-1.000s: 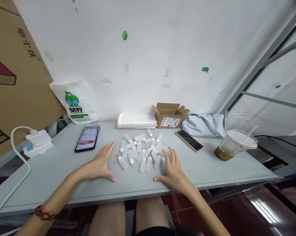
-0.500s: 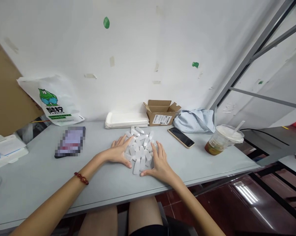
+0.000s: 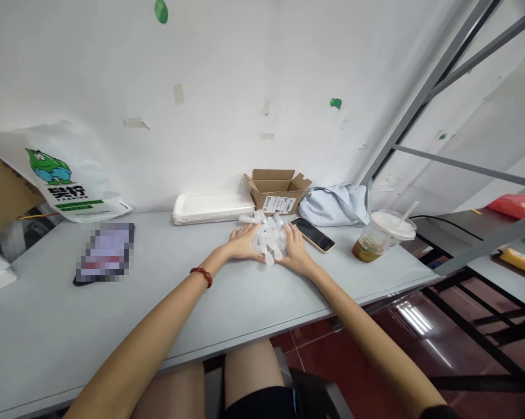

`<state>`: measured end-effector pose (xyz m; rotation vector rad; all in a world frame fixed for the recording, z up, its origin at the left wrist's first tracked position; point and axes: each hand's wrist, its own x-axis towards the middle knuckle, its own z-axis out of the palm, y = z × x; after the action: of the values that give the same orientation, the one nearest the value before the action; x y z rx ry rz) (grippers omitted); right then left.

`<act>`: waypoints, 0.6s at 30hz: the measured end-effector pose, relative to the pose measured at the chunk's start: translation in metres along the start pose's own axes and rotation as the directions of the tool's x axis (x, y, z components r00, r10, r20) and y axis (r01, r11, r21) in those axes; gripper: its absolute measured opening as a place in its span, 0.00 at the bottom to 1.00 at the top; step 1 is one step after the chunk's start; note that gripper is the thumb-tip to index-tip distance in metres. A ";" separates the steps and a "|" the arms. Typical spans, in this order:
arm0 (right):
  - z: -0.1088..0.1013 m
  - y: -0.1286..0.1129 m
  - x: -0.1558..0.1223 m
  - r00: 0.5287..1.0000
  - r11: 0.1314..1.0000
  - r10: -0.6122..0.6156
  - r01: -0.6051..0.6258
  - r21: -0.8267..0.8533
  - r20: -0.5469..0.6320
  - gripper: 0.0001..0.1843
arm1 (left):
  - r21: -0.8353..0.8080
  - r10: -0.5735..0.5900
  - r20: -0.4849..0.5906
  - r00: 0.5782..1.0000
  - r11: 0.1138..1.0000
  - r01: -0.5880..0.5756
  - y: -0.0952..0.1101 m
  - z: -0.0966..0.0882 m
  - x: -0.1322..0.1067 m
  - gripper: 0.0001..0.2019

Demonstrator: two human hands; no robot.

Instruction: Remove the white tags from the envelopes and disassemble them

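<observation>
A heap of small translucent white plastic pieces [image 3: 269,237], several with flat rounded tabs, is squeezed together on the grey table. My left hand [image 3: 245,241] curves round its left side, thumb low at the front and fingers partly behind the pieces. From the right, my right hand [image 3: 296,251] presses against the same heap with bent fingers and the thumb near the front. The undersides of both hands are hidden, so I cannot tell whether any pieces are off the table.
Behind the heap are a stack of white trays [image 3: 214,208], an open cardboard box [image 3: 275,195] and a light-blue cloth bag [image 3: 334,205]. A phone [image 3: 315,234] lies close to my right hand; a drink cup [image 3: 371,241] stands farther right. Leftward are a blurred-out phone [image 3: 105,253] and a white printed bag [image 3: 83,174].
Both hands have closed in on the heap and moved away from me, toward the box. The pieces are bunched tighter and sit nearer the phone. The view has shifted slightly right.
</observation>
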<state>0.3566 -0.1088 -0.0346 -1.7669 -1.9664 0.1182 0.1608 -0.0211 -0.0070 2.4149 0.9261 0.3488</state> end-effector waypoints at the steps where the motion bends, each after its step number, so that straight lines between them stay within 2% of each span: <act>1: 0.000 0.005 0.006 1.000 1.000 -0.003 0.003 -0.005 -0.021 0.56 | -0.023 0.017 -0.060 0.998 1.000 -0.018 0.001 0.003 0.003 0.51; 4: -0.001 0.015 0.019 0.996 1.000 0.021 -0.022 -0.002 -0.089 0.56 | -0.109 -0.037 -0.215 0.976 0.994 0.014 0.001 0.010 0.006 0.39; 7: -0.004 0.017 0.020 0.993 0.999 0.040 -0.036 0.032 -0.115 0.59 | -0.240 -0.114 -0.304 0.946 0.970 0.040 0.000 0.013 0.002 0.37; 11: -0.013 0.014 0.007 1.000 0.996 -0.014 0.014 0.085 -0.008 0.63 | -0.468 -0.121 -0.306 0.944 0.883 -0.038 -0.006 0.011 -0.004 0.34; 15: -0.019 0.008 -0.002 0.999 0.996 -0.011 0.007 0.088 0.044 0.58 | -0.647 -0.171 -0.301 0.938 0.760 -0.069 -0.011 0.008 -0.006 0.22; 18: -0.020 0.004 -0.003 1.000 0.998 0.015 -0.016 0.055 0.020 0.53 | -0.668 -0.218 -0.316 0.923 0.742 -0.054 -0.009 0.009 -0.007 0.18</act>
<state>0.3684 -0.1157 -0.0195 -1.7529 -1.9442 0.1934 0.1544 -0.0231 -0.0196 1.6504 0.8643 0.9637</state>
